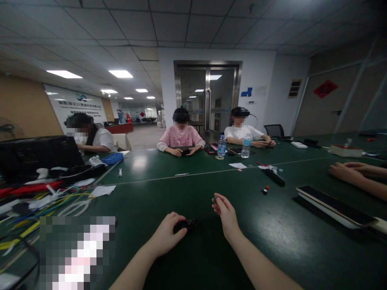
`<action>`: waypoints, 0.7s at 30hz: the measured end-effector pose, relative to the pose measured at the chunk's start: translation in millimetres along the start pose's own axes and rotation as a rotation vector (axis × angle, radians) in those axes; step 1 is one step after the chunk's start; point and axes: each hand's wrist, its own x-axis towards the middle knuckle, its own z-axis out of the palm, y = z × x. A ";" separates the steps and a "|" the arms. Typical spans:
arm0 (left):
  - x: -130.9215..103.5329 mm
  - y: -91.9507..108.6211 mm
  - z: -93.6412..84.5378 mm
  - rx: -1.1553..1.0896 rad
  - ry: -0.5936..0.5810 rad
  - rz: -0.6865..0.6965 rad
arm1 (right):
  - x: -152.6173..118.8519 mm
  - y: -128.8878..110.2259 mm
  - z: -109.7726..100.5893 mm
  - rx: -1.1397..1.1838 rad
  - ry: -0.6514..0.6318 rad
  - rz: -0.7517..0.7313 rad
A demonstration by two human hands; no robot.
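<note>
My left hand [169, 233] rests on the green table [157, 201], its thumb and fingers closed round the left end of a small black object [191, 224]. The object's right end, with some pale marks, sticks out past my fingertips. To the right, my right hand [224, 211] is raised a little over the table, thumb and fingers pinched together. Between its fingertips is something tiny and dark that is too small to name. The two hands are apart.
Coloured cables [45, 205] spread across the left side. At right lie a phone on a white box [335, 205], a black tool [273, 176] and small red-black parts [265, 190]. Another person's hands [347, 171] rest at far right. Two bottles [246, 146] stand near people seated opposite.
</note>
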 end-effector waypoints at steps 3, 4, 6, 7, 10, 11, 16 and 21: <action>0.3 -0.3 0.2 -0.002 -0.001 0.003 | 1.3 1.8 -0.9 -0.010 0.000 -0.004; 0.4 -0.5 0.4 -0.001 0.001 0.002 | 1.4 2.1 -1.1 -0.016 0.000 -0.008; 0.9 -0.8 0.7 0.005 0.006 -0.003 | 1.4 2.1 -1.4 -0.030 -0.001 -0.013; 1.1 -0.7 0.7 0.008 0.009 -0.003 | 1.4 2.0 -1.5 -0.031 0.001 -0.013; 1.3 0.4 0.4 0.014 0.009 0.001 | 1.7 2.0 -1.3 0.008 0.015 0.000; 1.1 1.1 0.1 0.016 0.007 0.003 | 1.9 2.2 -1.1 0.028 0.024 0.007; -0.2 4.6 -1.6 0.017 -0.001 -0.013 | 1.2 2.2 0.7 0.079 0.071 0.015; -0.7 5.0 -2.1 -0.006 -0.007 -0.027 | -2.1 -2.4 1.3 0.077 0.076 0.013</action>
